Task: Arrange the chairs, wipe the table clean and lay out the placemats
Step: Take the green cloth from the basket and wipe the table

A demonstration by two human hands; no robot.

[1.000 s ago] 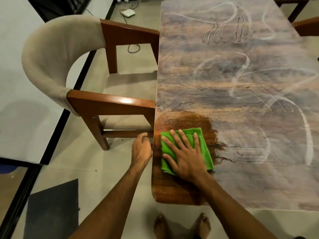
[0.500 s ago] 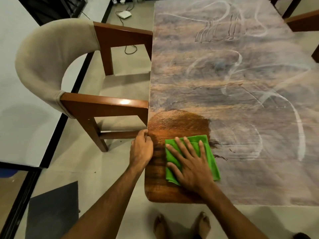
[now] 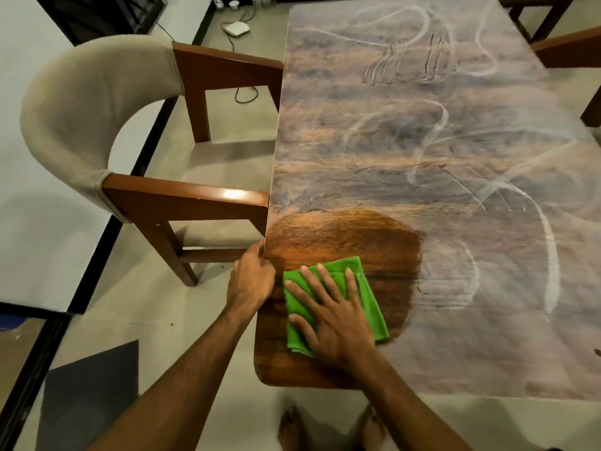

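So far only one corner of the surface [image 3: 422, 141] is wiped; no placemats out. My right hand [image 3: 335, 323] presses the green cloth [image 3: 377, 317] flat, left hand [image 3: 252, 281] gripping the edge.

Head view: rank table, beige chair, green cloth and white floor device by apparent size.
1. table
2. beige chair
3. green cloth
4. white floor device, though it sits farthest away

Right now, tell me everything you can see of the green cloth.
The green cloth is bright fabric, folded into a rough square with layered edges. It lies flat on the table near its left corner, inside the wiped patch. The right hand presses on it with spread fingers; the left hand grips the table edge beside it.
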